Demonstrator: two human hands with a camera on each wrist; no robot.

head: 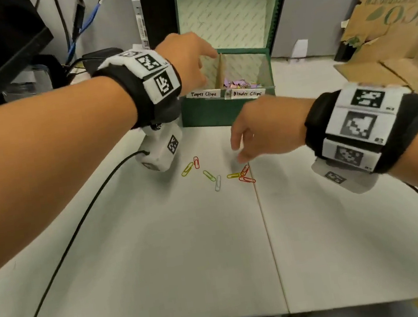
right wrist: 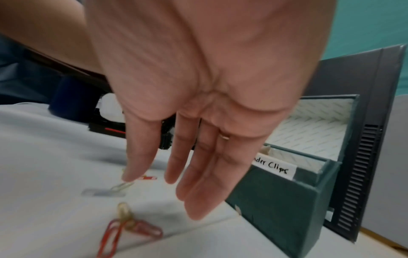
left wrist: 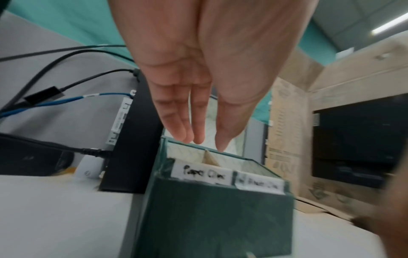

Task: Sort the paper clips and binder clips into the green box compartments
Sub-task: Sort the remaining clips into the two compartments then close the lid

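White table (head: 163, 260); paper clips (head: 216, 176); cardboard box (head: 397, 8).

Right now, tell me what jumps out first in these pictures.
The open green box at the table's far side, with "Paper Clips" and "Binder Clips" labels on its front. The left hand hovers open over its left compartment. The right hand reaches, fingers straight, toward coloured paper clips scattered in front of the box.
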